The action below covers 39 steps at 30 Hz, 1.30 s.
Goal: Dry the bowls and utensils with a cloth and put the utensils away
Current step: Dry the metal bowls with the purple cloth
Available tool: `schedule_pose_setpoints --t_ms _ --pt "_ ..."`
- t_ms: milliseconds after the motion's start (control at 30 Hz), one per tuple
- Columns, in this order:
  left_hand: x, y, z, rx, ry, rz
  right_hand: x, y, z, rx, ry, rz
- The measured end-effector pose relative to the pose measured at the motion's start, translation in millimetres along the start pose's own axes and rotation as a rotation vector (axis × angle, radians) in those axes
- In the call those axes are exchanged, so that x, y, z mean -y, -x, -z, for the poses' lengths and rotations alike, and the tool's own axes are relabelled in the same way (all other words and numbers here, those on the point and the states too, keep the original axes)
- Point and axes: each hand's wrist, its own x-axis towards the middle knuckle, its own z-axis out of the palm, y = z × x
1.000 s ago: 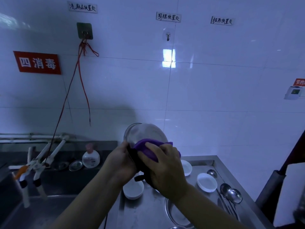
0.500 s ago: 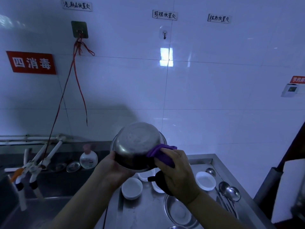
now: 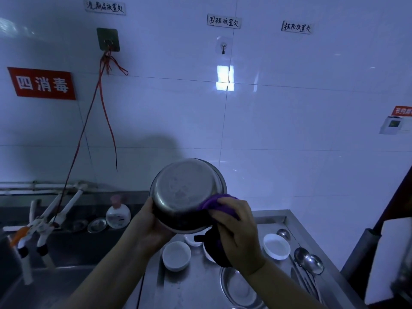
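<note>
Head view: steel bowl (image 3: 188,192) was held up above the surface (image 3: 191,286), base toward the camera, interior hidden. Left hand (image 3: 151,228) gripped its lower left rim, fingertips out of sight behind it. Right hand (image 3: 238,233) pinched purple cloth (image 3: 219,204) against the bowl's right side. Spoons (image 3: 308,262) lay right of the right fingers, handles indistinct.

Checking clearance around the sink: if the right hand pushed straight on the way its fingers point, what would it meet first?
The purple cloth under the right hand, then the steel bowl it is pressed against, held by the left hand.
</note>
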Motion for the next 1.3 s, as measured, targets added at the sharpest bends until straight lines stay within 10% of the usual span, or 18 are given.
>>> schedule_pose_setpoints --t_ms 400,733,933,1300 --pt "9.9 3.9 10.5 -0.310 -0.694 -0.447 -12.7 -38.9 15.7 0.185 -0.219 -0.650" --pt "20.2 15.7 2.4 -0.355 -1.188 -0.699 17.4 -40.2 -7.2 0.211 0.184 -0.210" --pt "28.7 19.1 10.3 -0.355 -1.045 -0.631 26.5 -37.2 -27.4 0.237 0.224 -0.081" --pt "0.3 28.8 36.8 -0.358 -0.876 -0.549 -5.8 -7.7 -53.8 0.245 -0.232 -0.825"
